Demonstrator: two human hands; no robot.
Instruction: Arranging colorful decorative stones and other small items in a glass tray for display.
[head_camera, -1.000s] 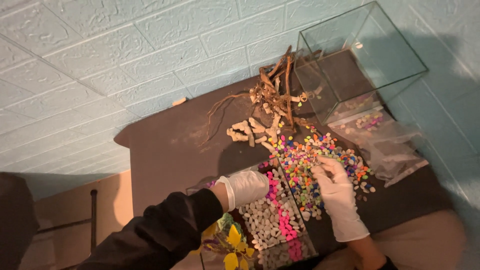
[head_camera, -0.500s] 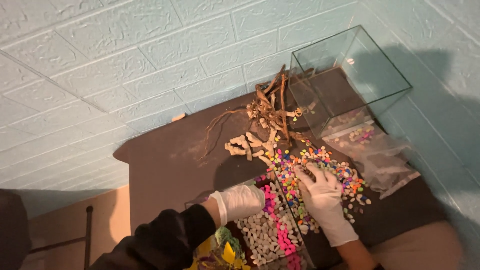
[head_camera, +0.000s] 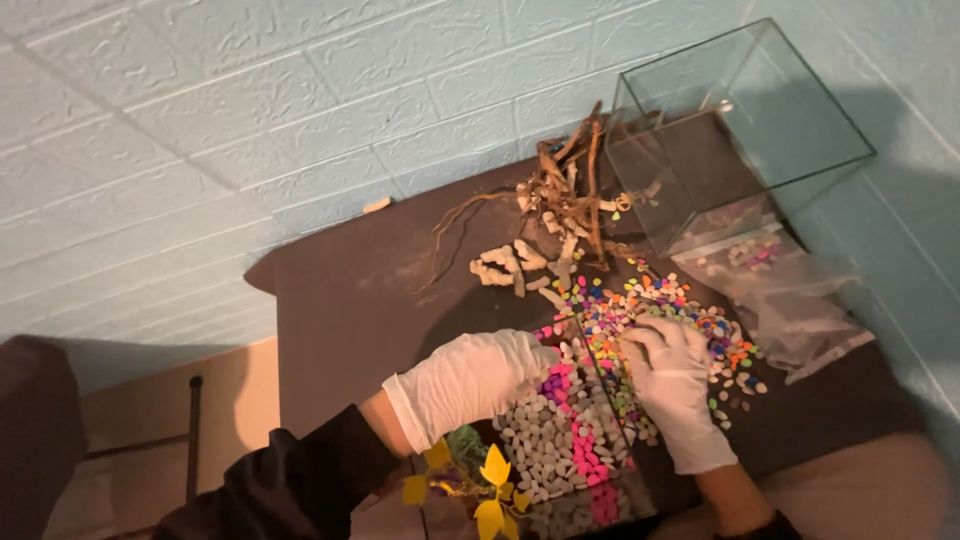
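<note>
both gloved hands sit a bit lower in view vs 0.5 s ago. left hand (head_camera: 480, 375), white glove, fingers curled over white and pink pebbles (head_camera: 555, 440) in a small glass tank (head_camera: 600, 500); grip unclear. right hand (head_camera: 675, 375) at its 3 o'clock, loosely cupped on loose multicolour pebbles (head_camera: 640, 305). brown driftwood (head_camera: 570, 190) at 12, empty glass cube (head_camera: 740, 130) at 1.

Home hobby corner, glass tank (head_camera: 740, 130), brick-pattern wall (head_camera: 250, 120)
</note>
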